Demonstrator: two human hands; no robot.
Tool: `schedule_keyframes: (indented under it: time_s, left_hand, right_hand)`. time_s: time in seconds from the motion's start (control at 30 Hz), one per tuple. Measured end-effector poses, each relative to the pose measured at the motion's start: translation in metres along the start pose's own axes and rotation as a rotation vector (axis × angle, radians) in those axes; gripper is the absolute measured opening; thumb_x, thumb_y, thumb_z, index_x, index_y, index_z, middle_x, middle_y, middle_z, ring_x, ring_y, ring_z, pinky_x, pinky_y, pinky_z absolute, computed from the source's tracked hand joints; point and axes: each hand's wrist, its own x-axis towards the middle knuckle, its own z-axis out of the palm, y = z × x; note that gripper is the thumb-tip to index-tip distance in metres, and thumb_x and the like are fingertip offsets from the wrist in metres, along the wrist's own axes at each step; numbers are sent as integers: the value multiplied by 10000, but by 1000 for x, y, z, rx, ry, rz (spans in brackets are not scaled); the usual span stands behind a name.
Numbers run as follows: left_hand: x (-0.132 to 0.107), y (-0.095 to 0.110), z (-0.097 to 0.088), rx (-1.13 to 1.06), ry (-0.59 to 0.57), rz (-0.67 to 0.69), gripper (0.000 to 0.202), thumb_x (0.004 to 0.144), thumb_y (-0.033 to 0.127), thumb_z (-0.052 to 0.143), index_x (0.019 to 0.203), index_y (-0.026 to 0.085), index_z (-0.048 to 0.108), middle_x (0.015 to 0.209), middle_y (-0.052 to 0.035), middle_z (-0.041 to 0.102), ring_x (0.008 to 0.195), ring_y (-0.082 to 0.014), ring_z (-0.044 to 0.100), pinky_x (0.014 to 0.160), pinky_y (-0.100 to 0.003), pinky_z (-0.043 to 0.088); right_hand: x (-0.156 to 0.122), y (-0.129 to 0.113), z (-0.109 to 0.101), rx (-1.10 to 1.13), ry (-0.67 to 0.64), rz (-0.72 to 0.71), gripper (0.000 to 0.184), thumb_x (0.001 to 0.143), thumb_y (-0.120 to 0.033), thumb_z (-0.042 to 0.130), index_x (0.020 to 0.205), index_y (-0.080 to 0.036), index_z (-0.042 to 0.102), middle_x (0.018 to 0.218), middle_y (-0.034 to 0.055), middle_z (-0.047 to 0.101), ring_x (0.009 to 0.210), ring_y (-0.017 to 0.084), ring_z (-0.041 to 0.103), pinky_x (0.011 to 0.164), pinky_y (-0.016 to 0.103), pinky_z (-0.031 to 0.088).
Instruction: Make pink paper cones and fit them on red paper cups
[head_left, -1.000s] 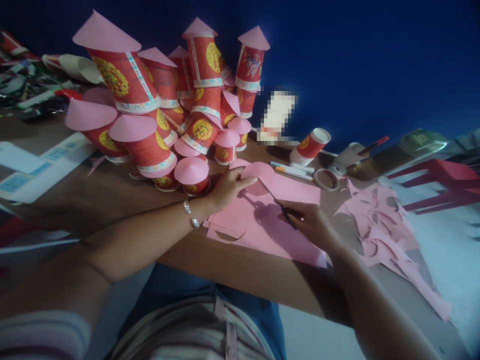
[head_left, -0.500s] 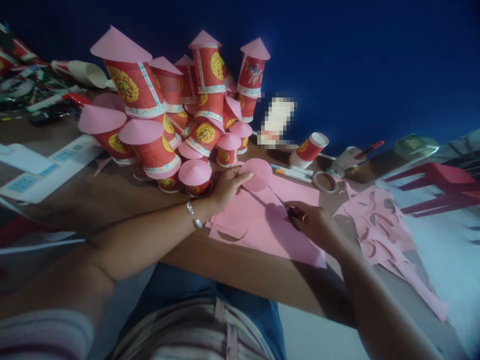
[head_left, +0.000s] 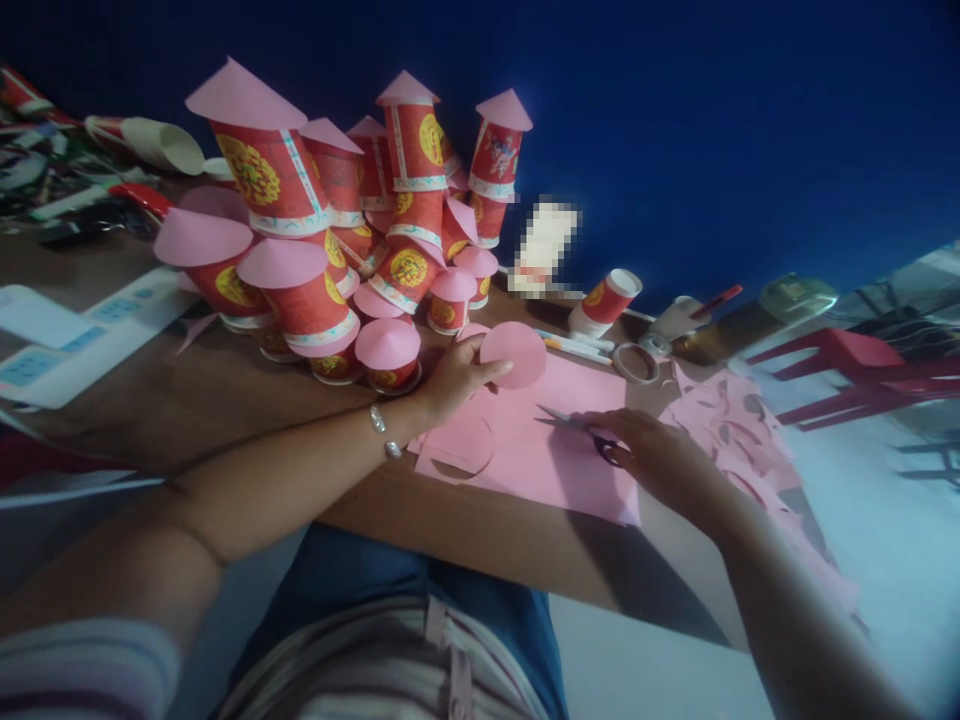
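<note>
My left hand (head_left: 463,378) pinches the left edge of a round pink paper disc (head_left: 517,354), held above the table. In my right hand (head_left: 637,438) is a pair of scissors (head_left: 555,417), its blades slightly apart and pointing left, away from the disc. Beneath both hands lie pink paper sheets (head_left: 540,465), with a curved cut edge at their left end. Just past my left hand stand red paper cups with pink cone tops (head_left: 388,345), several of them stacked in towers.
Pink paper scraps (head_left: 739,430) lie at the table's right side. Behind the sheets are pens (head_left: 574,345), a tape roll (head_left: 636,363) and stacked red-and-white cups (head_left: 609,300). A red stool (head_left: 862,360) stands at right. A white strip-shaped object (head_left: 90,335) lies at left.
The scissors have moved away from the disc, down and slightly right, and their blades now show apart. The disc has turned to face me more. The view has shifted slightly.
</note>
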Motion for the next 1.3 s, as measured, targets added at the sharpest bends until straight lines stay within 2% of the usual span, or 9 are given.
schedule_keyframes:
  time_s: [0.2,0.33,0.43,0.53,0.6,0.73,0.9,1.1,1.3]
  left_hand:
    - [-4,-4,3,102,-54,144,578,716,350,809,1193,189,526,1104,-96,677,913,-193,654,709,-280,545]
    - [-6,-8,4,209,-57,306,590,709,312,806,1224,204,537,1275,-116,614,1059,-231,640,829,-328,547]
    - [-10,-3,6,245,-108,271,579,713,309,800,1218,190,543,1168,-101,638,963,-205,639,795,-317,528]
    - [-14,6,8,260,-150,258,396,756,366,764,1054,163,601,980,-52,631,869,-166,586,750,-286,479]
    - [-14,11,8,254,-177,229,275,832,423,674,840,164,585,800,-3,560,747,-128,507,670,-264,416]
    - [-10,10,6,298,-92,190,409,834,414,635,609,196,372,613,55,349,619,-94,341,585,-259,287]
    - [-4,5,2,266,-179,111,308,804,377,657,617,169,527,630,26,503,635,-104,424,610,-264,326]
    - [-6,8,2,140,-372,-42,282,805,403,693,690,162,606,689,-4,604,658,-120,518,654,-277,401]
    - [-5,8,2,174,-406,-26,313,811,442,717,707,157,641,714,7,586,697,-117,486,687,-272,381]
  right_hand:
    - [-4,-4,-12,78,67,95,347,981,-244,501,1238,-324,721,1226,58,767,1021,282,746,787,393,600]
    - [9,-28,-17,464,255,292,324,950,-465,610,1137,-251,765,1029,85,803,782,238,738,694,355,572]
    - [29,-52,-13,967,211,252,415,868,-562,699,1069,-205,762,910,79,790,707,195,689,616,305,550]
    - [46,-72,-5,1207,219,252,370,821,-548,743,796,-180,723,720,50,730,636,163,633,572,277,514]
    - [51,-81,-2,1197,245,232,326,827,-499,743,757,-182,706,662,31,699,605,152,611,554,268,480]
    - [51,-91,-4,1018,378,151,173,860,-359,723,800,-196,716,729,26,707,637,146,615,596,276,479]
    - [52,-96,-1,1083,543,151,181,868,-357,724,770,-211,683,857,37,676,732,153,612,609,273,493]
    - [61,-95,16,1616,300,348,292,740,-426,847,730,-200,663,678,-19,620,622,122,552,609,269,467]
    - [62,-98,17,1857,283,380,293,677,-301,880,858,-217,666,689,-52,627,591,95,512,588,244,417]
